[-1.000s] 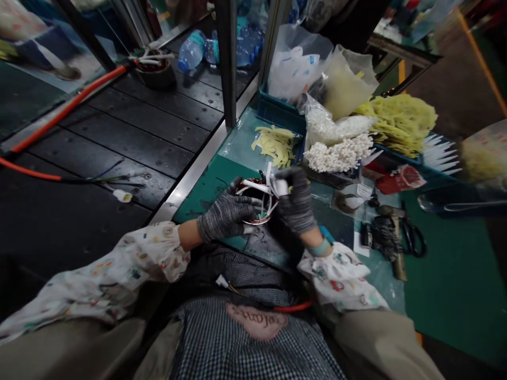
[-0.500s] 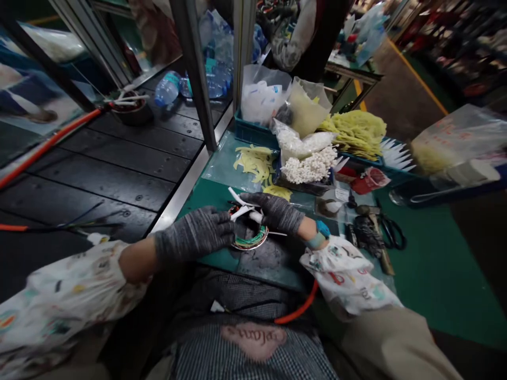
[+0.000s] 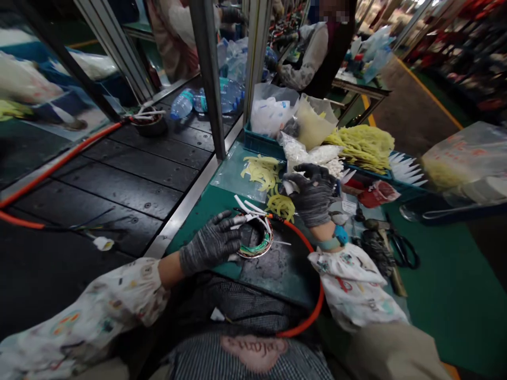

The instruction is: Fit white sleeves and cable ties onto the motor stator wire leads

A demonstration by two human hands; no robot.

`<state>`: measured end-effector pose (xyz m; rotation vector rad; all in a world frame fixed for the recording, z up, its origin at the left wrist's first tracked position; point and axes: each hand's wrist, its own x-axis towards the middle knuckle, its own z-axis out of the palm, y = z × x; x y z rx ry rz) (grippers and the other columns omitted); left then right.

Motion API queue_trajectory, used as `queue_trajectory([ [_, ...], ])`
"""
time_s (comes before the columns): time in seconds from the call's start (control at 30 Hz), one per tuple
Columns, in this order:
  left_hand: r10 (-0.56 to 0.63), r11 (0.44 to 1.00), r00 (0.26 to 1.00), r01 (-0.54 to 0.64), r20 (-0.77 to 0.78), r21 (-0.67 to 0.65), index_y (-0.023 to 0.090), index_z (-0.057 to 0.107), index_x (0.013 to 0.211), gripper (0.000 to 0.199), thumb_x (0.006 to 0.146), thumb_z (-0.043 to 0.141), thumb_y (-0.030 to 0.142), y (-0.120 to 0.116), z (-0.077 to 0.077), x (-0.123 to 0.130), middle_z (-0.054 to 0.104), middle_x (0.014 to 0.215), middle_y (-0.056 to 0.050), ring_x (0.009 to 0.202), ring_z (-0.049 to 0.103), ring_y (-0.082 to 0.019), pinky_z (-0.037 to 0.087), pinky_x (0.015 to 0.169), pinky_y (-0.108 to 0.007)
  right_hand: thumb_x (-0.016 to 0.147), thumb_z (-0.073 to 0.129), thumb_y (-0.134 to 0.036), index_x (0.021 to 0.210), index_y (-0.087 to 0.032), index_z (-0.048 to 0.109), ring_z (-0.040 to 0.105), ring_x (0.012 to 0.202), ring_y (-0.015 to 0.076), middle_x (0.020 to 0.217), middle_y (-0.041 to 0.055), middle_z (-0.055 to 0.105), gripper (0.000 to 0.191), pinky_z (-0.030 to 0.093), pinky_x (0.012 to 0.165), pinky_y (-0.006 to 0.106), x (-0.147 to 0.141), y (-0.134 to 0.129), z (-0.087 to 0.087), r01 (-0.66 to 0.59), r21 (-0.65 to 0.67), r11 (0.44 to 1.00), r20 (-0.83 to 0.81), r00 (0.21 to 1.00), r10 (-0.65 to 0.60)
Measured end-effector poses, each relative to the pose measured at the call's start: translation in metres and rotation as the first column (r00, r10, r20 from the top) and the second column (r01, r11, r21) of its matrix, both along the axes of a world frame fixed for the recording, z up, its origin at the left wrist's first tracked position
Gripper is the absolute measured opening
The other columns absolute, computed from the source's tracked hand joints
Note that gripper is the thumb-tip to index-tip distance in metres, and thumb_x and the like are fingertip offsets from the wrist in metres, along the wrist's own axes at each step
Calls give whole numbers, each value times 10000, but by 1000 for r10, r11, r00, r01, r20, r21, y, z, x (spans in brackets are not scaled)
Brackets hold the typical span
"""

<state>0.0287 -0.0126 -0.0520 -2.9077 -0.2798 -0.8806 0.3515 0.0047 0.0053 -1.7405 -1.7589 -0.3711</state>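
A ring-shaped wound coil (image 3: pixel 255 248) with green and copper windings lies on the green table, with several white sleeves (image 3: pixel 250 208) sticking up at its back. An orange-red cable (image 3: pixel 312 248) runs from the sleeves in a curve to the right and down. My left hand (image 3: pixel 212 241), in a grey glove, rests against the coil's left side, fingers slightly spread. My right hand (image 3: pixel 312 195), also gloved, is raised over the table near the white bundle, fingers bent; something whitish shows at its fingertips, too unclear to name. Yellow curved pieces (image 3: pixel 280 205) lie left of it.
White bundle (image 3: pixel 330 157), yellow stack (image 3: pixel 362 145) and white pointed pieces (image 3: pixel 406 168) sit in bins behind. Scissors (image 3: pixel 404 250) and a hammer (image 3: pixel 388 258) lie right. Left are a dark slatted conveyor (image 3: pixel 130 179) and a metal post (image 3: pixel 208 79). Another person's sleeve (image 3: pixel 311 58) is beyond.
My right hand has left the coil and moved up and right, toward the bins. The orange-red cable now shows reaching the coil. My left hand's fingers are more spread.
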Motion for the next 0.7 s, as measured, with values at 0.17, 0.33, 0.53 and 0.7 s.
queue_trajectory([
  [0.17,189,981,964,-177,189,-78,267,731,944,210,933,888,406,-29,-4,13,825,1029,-15,1387,673,-280,423,1366,-495,1040,721,-290,1091,-264,827,821,972,256,1077,48,866,121,677,889,434,-5,-51,37,-230,203,952,-400,868,295],
  [0.33,185,982,961,-171,205,-81,267,722,977,199,943,853,413,-30,-8,16,816,1060,-6,1400,634,-288,366,1394,-539,1092,729,-339,1095,-283,771,811,769,199,968,0,853,70,679,671,338,-18,-128,68,-306,58,950,-667,697,265],
  [0.53,198,978,974,-188,109,-88,297,740,1046,328,959,851,593,-26,-9,13,823,1098,10,1437,635,-306,275,1424,-574,1101,683,-379,1047,-255,764,837,770,227,902,34,860,157,695,698,356,-50,-170,14,-90,17,996,-488,869,87],
  [0.7,201,978,954,-184,222,-95,284,760,1122,267,1037,739,536,-29,-6,20,834,1085,1,1376,666,-290,276,1435,-533,1035,735,-262,1060,-268,800,839,691,239,873,33,881,70,698,615,336,-59,-207,-8,-171,104,980,-528,825,200],
])
